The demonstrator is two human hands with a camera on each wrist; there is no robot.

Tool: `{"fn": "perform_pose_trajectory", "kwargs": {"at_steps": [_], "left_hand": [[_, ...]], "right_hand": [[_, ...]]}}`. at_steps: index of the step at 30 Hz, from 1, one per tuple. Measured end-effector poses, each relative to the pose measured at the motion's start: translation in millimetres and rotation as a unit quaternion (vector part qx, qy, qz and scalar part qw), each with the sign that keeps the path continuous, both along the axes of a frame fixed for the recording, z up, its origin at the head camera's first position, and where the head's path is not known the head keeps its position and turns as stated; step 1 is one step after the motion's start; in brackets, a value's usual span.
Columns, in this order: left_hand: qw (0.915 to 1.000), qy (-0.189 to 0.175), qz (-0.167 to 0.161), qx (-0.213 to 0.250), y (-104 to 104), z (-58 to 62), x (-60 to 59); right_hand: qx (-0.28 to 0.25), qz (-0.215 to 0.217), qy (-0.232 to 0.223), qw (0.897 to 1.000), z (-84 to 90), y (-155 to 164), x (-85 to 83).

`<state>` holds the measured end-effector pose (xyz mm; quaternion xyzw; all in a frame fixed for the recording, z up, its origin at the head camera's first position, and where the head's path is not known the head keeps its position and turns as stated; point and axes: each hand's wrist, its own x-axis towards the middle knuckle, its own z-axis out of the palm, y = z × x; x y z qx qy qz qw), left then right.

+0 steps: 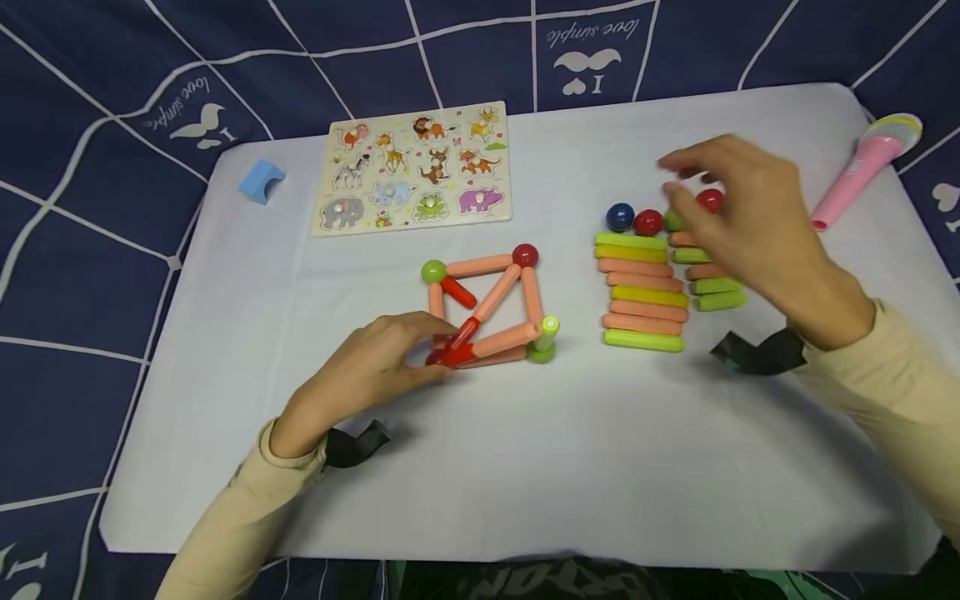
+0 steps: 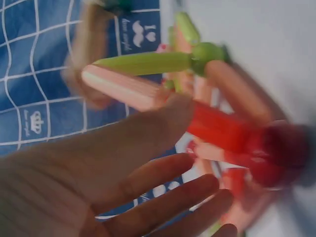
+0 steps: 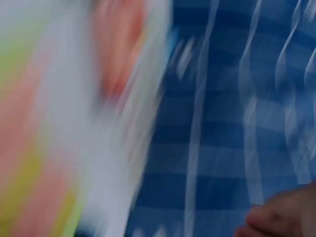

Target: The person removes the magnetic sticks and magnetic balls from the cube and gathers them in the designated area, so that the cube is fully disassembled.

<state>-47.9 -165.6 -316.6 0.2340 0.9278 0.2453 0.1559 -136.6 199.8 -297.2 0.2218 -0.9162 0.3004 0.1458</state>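
Left hand: your left hand (image 1: pixel 375 367) rests on the near left corner of the frame of pink, red and green plastic rods (image 1: pixel 487 308); the fingertips pinch the red rod (image 1: pixel 459 340) at that corner. In the left wrist view the thumb lies on the red rod (image 2: pixel 222 131) and the other fingers are only loosely bent.
Right hand: your right hand (image 1: pixel 738 217) hovers over the far end of the loose parts, fingers spread and relaxed, blurred. Its grip holds nothing that can be made out. The right wrist view is too blurred to add detail.
Rod frame: a flat square with one diagonal, lying near the middle of the desk. A green ball (image 1: pixel 433 271) joins the far left corner, a dark red ball (image 1: pixel 525 255) the far right corner, and a short green rod (image 1: pixel 547 333) stands upright at the near right corner.
Loose rods: a stack of pink, yellow and green rods (image 1: pixel 642 290) lies side by side to the right of the frame; a second, shorter row sits partly under your right hand.
Loose balls: a blue ball (image 1: pixel 619 217) and a red ball (image 1: pixel 648 222) lie just beyond the stack; another red ball (image 1: pixel 709 200) shows between your fingers.
Desk: a white sheet (image 1: pixel 525 467) covers it.
Other items: a wooden animal puzzle board (image 1: pixel 416 167), a light blue block (image 1: pixel 262 181), a pink toy microphone (image 1: pixel 862 167).
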Motion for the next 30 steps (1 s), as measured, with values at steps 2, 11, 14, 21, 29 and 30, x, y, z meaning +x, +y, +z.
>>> {"fn": "perform_pose_trajectory", "kwargs": {"at_steps": [2, 11, 14, 21, 29, 30], "left_hand": [[0.9997, 0.015, 0.01, -0.014, -3, -5.7, 3.6], [0.9972, 0.072, 0.015, -0.012, 6, -29.6, 9.6], [0.9959, 0.089, 0.013, -0.009, 8, -32.1, 9.1], [0.9937, 0.11, 0.009, 0.021, 5, -33.7, 10.0], [0.9946, 0.1, 0.016, 0.024, 4, -31.7, 11.2], [0.9948, 0.098, 0.018, 0.021, 3, -31.3, 11.8]], "right_hand": [[0.033, 0.096, -0.012, 0.995, 14.5, -32, 23.8], [0.231, 0.275, -0.059, 0.931, 9.8, -124, 71.2], [0.261, 0.261, -0.034, 0.929, 5.3, -133, 73.6], [0.269, 0.26, -0.033, 0.927, 2.4, -139, 73.7], [0.162, 0.236, -0.048, 0.957, 21.2, -109, 70.8], [0.147, 0.228, -0.056, 0.961, 23.8, -102, 69.1]]}}
